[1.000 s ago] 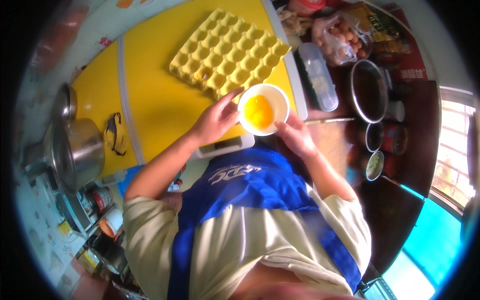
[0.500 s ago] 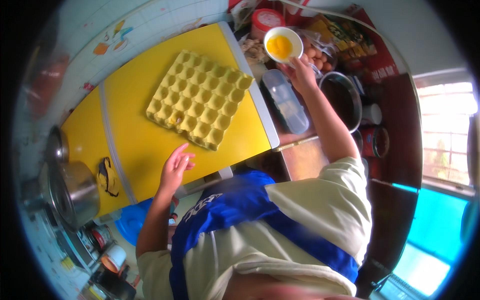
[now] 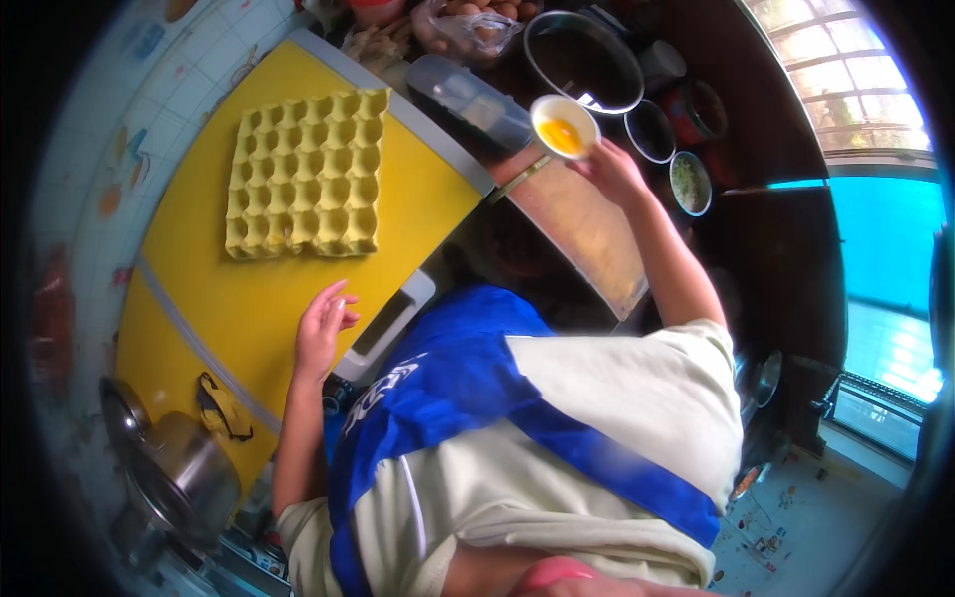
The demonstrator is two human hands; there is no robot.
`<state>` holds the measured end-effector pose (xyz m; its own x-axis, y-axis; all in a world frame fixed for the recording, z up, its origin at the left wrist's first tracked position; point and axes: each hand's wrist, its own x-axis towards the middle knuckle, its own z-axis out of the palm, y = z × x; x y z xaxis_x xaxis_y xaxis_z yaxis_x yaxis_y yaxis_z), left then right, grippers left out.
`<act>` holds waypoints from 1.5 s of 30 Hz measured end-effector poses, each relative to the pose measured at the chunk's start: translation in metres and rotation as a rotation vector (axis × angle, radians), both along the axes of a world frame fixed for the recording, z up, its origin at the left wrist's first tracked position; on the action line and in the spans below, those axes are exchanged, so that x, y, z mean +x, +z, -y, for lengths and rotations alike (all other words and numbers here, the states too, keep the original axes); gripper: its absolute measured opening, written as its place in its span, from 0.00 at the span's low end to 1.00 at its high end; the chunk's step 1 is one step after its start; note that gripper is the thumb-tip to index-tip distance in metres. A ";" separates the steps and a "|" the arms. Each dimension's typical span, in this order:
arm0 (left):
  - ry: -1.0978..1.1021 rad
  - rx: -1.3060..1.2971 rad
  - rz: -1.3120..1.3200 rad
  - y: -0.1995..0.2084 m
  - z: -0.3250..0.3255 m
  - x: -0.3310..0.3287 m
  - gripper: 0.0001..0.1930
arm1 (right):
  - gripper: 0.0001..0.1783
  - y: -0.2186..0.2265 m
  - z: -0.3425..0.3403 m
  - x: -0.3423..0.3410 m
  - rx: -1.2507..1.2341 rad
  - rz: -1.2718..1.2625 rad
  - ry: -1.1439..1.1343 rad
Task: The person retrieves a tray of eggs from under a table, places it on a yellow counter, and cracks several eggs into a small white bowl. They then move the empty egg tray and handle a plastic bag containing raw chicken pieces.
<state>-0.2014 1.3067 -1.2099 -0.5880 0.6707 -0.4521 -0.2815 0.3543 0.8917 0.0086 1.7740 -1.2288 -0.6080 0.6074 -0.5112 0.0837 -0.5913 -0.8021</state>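
My right hand point(image 3: 615, 172) grips the rim of a small white bowl point(image 3: 588, 121), which holds raw egg with orange-yellow yolk point(image 3: 560, 136). The bowl is held up between a lidded clear plastic box point(image 3: 470, 102) and a wooden board point(image 3: 582, 229). With fingers spread and slightly curled, my left hand point(image 3: 323, 328) hangs empty near the front edge of the yellow table point(image 3: 428, 214). Beyond it on that table lies a yellow egg tray point(image 3: 305, 171), its cups mostly bare, with a small bit of something in one near cup.
Eggs in a plastic bag point(image 3: 468, 28) lie at the back. A large metal basin point(image 3: 587, 60), a dark bowl point(image 3: 650, 132) and a bowl of chopped greens point(image 3: 690, 184) stand on the right. A steel pot point(image 3: 189, 458) and a yellow-black item point(image 3: 225, 408) are at left.
My right hand has brought the bowl nearer, from beside the bagged eggs to close by the wooden board. My view has turned to the right. The left hand stays open near the table edge.
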 end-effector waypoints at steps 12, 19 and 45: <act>-0.165 -0.135 -0.464 -0.044 0.074 0.007 0.17 | 0.23 -0.210 -0.020 0.151 0.069 -0.085 -0.423; 0.307 -0.701 -1.473 -0.038 0.222 -0.082 0.18 | 0.15 -0.188 0.030 0.094 0.150 0.139 -0.628; 0.154 -0.225 -1.398 -0.077 0.103 -0.098 0.09 | 0.16 -0.041 0.174 -0.298 0.225 -0.102 0.452</act>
<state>-0.2998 1.2035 -1.2871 -0.6917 0.5527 0.4647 0.7206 0.5709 0.3936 -0.2890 1.5997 -1.2697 -0.8751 0.3605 -0.3229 0.2061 -0.3261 -0.9226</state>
